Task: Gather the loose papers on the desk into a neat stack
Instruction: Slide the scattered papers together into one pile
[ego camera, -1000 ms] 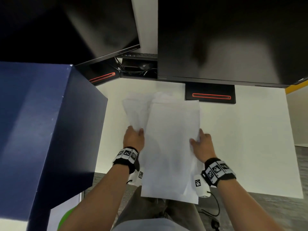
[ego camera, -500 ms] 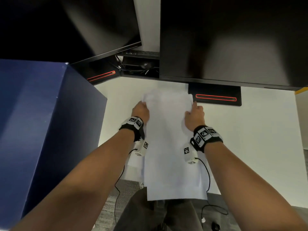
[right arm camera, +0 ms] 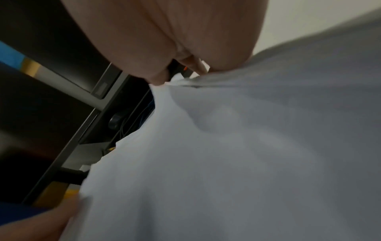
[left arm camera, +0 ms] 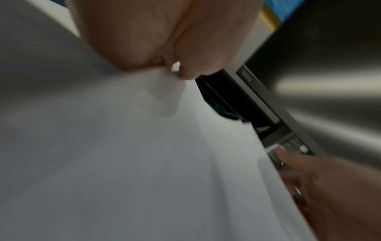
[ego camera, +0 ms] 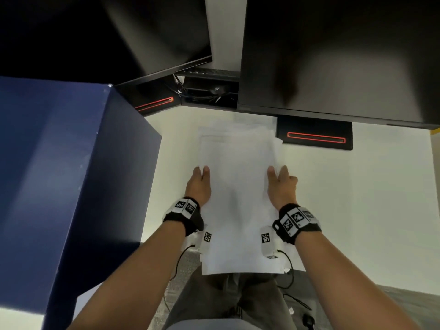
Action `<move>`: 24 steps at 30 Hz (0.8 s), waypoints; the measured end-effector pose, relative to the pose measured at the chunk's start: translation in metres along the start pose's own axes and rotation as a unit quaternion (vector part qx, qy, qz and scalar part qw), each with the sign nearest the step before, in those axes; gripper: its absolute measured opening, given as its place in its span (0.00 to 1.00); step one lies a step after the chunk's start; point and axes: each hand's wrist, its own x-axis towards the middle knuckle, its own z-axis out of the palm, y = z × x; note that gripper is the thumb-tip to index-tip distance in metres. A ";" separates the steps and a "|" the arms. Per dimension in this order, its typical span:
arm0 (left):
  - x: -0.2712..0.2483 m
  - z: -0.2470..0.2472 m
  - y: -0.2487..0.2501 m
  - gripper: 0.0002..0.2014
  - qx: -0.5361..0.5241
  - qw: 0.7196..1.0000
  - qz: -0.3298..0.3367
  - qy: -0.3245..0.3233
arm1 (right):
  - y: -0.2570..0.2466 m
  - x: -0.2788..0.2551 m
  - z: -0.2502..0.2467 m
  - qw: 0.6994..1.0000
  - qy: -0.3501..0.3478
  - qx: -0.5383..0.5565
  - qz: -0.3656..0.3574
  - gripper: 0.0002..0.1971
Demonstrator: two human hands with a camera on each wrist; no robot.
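Note:
A pile of white papers [ego camera: 238,186] lies lengthwise on the white desk [ego camera: 357,210], its near end hanging over the front edge. A few sheet edges still peek out at the far end and far right corner. My left hand [ego camera: 202,171] lies flat against the pile's left long edge, thumb on the top sheet. My right hand [ego camera: 278,171] mirrors it on the right edge, fingers straight and slightly spread. In the left wrist view the papers [left arm camera: 144,163] fill the frame under my palm, with my right hand [left arm camera: 329,187] at the far side. The right wrist view shows the papers [right arm camera: 226,163] the same way.
A tall dark blue box [ego camera: 71,175] stands close on the left of the pile. Two black monitors [ego camera: 333,55] hang over the back of the desk, their bases [ego camera: 314,136] with red lines just beyond the papers. Cables [ego camera: 204,89] sit between them.
Both hands slid from the pile's far end back toward me along its long edges. The sheet that stuck out on the left is now tucked into the pile.

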 end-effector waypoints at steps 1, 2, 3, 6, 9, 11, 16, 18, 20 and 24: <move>-0.002 -0.008 -0.002 0.24 -0.011 1.000 -0.001 -0.003 | 0.007 0.000 -0.007 1.000 0.000 -0.004 -0.006 0.41; -0.006 -0.017 -0.009 0.23 0.007 1.000 0.001 -0.009 | 0.014 -0.003 -0.015 1.000 -0.006 -0.014 -0.017 0.41; -0.012 -0.025 -0.020 0.22 0.056 0.998 0.007 -0.022 | 0.025 -0.008 -0.021 0.999 -0.017 -0.032 -0.033 0.39; -0.033 -0.038 -0.059 0.19 0.210 0.976 0.024 -0.046 | 0.051 -0.031 -0.026 0.992 -0.034 -0.106 -0.066 0.27; -0.051 -0.027 -0.072 0.17 0.162 0.986 0.024 -0.007 | 0.054 -0.050 -0.016 0.996 -0.002 -0.087 -0.020 0.20; -0.058 -0.015 -0.067 0.16 0.117 0.993 0.014 0.005 | 0.046 -0.054 -0.008 0.999 0.016 -0.035 0.009 0.19; -0.074 -0.025 -0.069 0.12 0.104 0.994 -0.014 0.017 | 0.040 -0.058 -0.015 0.999 0.015 0.007 0.033 0.17; -0.076 -0.039 -0.078 0.09 0.107 0.994 -0.014 0.020 | 0.050 -0.060 -0.028 0.998 0.013 -0.058 0.000 0.20; -0.080 -0.043 -0.084 0.11 0.118 0.993 -0.018 -0.001 | 0.059 -0.068 -0.033 0.992 0.000 -0.119 -0.029 0.21; -0.090 -0.027 -0.080 0.12 0.122 0.992 -0.029 -0.028 | 0.060 -0.088 -0.020 0.989 -0.059 -0.136 -0.024 0.15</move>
